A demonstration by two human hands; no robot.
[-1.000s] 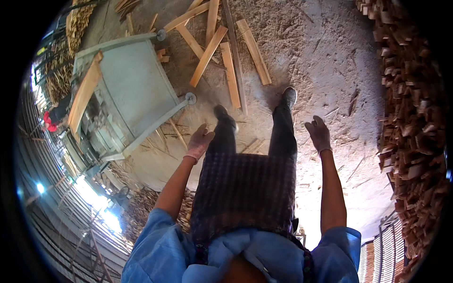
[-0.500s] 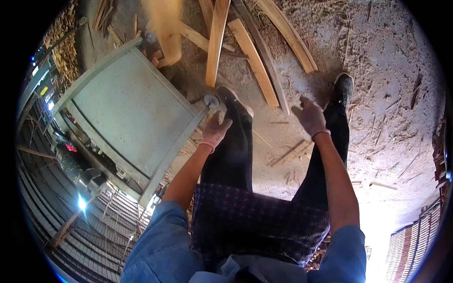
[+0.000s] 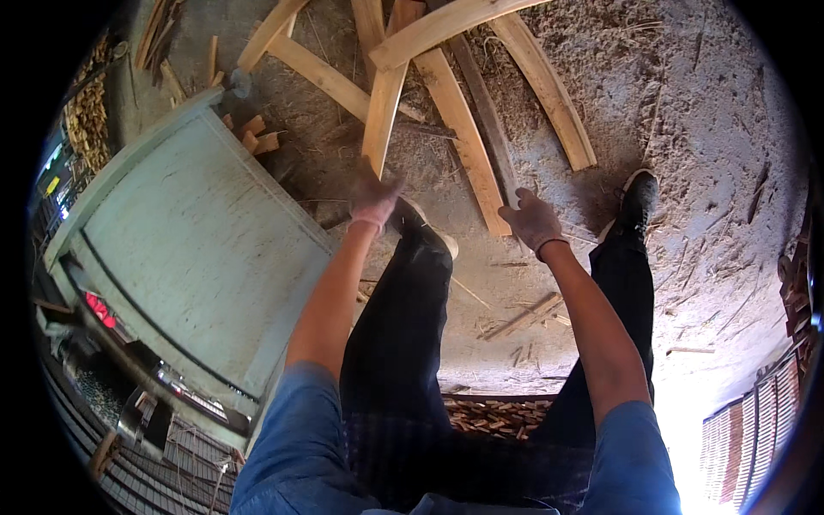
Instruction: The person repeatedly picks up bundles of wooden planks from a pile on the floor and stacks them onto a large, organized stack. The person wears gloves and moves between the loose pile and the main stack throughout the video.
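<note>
My left hand [image 3: 375, 204], in a pale work glove, is at the near end of a light wooden board [image 3: 384, 129]. Its thumb and fingers are apart around the board's end, and I cannot see a firm grip. My right hand [image 3: 534, 221], gloved too, hovers with parted fingers beside the near ends of another light board [image 3: 463, 142] and a darker grey board [image 3: 487, 112]. Across the far part of these boards lies a curved-looking board [image 3: 459, 27]. A further board [image 3: 324, 79] runs off toward the upper left.
A pale green metal machine table [image 3: 193, 232] stands at my left. Another board [image 3: 549, 99] lies to the right on the dusty floor [image 3: 712, 232], among splinters. My shoes [image 3: 638, 197] stand apart. Small wood blocks [image 3: 257, 140] lie beyond the table.
Both hands have reached down to the board ends, the right one moving left. The blurred board at upper left is gone from there, and a board now lies across the others at the top.
</note>
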